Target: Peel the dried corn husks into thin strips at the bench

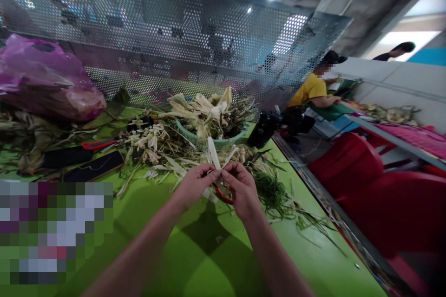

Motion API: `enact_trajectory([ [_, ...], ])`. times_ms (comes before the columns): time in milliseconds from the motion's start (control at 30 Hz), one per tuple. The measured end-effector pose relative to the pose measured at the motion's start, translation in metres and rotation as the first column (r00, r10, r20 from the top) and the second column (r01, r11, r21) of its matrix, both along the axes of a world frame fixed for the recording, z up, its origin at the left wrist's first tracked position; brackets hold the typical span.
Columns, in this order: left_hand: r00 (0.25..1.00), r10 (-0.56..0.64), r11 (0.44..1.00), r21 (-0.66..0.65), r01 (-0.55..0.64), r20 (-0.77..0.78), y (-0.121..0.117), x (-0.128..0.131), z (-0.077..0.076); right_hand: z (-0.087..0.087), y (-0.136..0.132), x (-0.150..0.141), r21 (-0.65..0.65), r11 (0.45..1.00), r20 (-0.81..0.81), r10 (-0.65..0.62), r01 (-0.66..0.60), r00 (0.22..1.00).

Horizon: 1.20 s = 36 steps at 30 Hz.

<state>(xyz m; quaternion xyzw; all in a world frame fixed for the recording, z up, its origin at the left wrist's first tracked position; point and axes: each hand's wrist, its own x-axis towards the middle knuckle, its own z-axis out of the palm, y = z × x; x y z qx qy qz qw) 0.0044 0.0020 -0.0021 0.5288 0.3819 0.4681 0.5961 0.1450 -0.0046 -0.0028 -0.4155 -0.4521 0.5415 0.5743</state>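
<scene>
A pale strip of dried husk (pixel 213 153) stands up between my two hands, its lower end pinched at the fingertips. My left hand (pixel 199 183) grips it from the left with thumb and forefinger. From the right, my right hand (pixel 242 186) pinches the same end, and the fingertips of both hands nearly touch. Beneath them, partly hidden by my right hand, lies a tool with a red handle (pixel 225 196) on the green table (pixel 153 250). Just beyond my hands, a light green basket (pixel 195 139) is heaped with dried husks (pixel 205 106).
Loose husk scraps (pixel 153 146), orange-handled scissors (pixel 99 144) and a dark phone-like object (pixel 94 167) lie left. Green string (pixel 272 190) and a black bottle (pixel 263 127) are right. A purple bag (pixel 49 79) stands far left. A person in yellow (pixel 310 89) sits beyond red chairs (pixel 393 204).
</scene>
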Motion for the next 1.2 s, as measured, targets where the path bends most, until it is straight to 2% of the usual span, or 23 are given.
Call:
enact_trajectory([
  [167,1.000,-0.001,1.000,-0.003,0.001,-0.011,0.000,0.001,0.002,-0.001,0.004,0.002,-0.026,1.000,-0.045,-0.017,0.016,0.999],
  [300,0.994,-0.010,0.999,0.031,0.014,-0.106,0.001,0.000,-0.003,0.001,0.005,0.010,0.062,0.989,-0.062,-0.131,0.135,0.989],
  [367,0.992,-0.024,0.999,0.030,0.028,-0.125,0.002,-0.001,-0.006,0.003,0.004,0.013,0.107,0.982,-0.057,-0.148,0.153,0.987],
  [433,0.992,-0.041,0.999,0.021,0.044,-0.116,0.003,-0.002,-0.007,0.004,0.002,0.014,0.126,0.986,0.019,-0.112,0.109,0.993],
  [500,0.995,-0.047,0.999,0.007,0.048,-0.091,0.004,-0.002,-0.008,0.005,0.000,0.013,0.163,0.986,0.190,-0.059,0.028,0.980],
  [567,0.995,-0.034,0.999,0.010,0.035,-0.092,0.005,-0.003,-0.008,0.006,-0.001,0.011,0.248,0.967,0.391,-0.048,-0.055,0.919],
  [633,0.987,0.005,0.999,0.047,0.003,-0.158,0.005,-0.004,-0.008,0.006,0.000,0.009,0.337,0.934,0.523,-0.086,-0.114,0.848],
  [800,0.921,0.124,0.979,0.195,-0.054,-0.370,0.006,-0.008,-0.010,0.004,0.001,0.007,0.413,0.900,0.596,-0.151,-0.140,0.789],
  [933,0.913,0.079,0.979,0.206,0.005,-0.401,0.008,-0.011,-0.012,0.000,0.001,0.006,0.430,0.893,0.600,-0.175,-0.130,0.780],
  [1033,0.928,0.019,0.984,0.170,0.049,-0.373,0.007,-0.012,-0.009,0.000,0.001,0.006,0.444,0.888,0.607,-0.203,-0.117,0.769],
  [1200,0.983,-0.126,0.992,-0.019,0.124,-0.130,0.002,-0.016,0.005,0.004,-0.001,0.006,0.483,0.870,0.612,-0.255,-0.098,0.749],
])
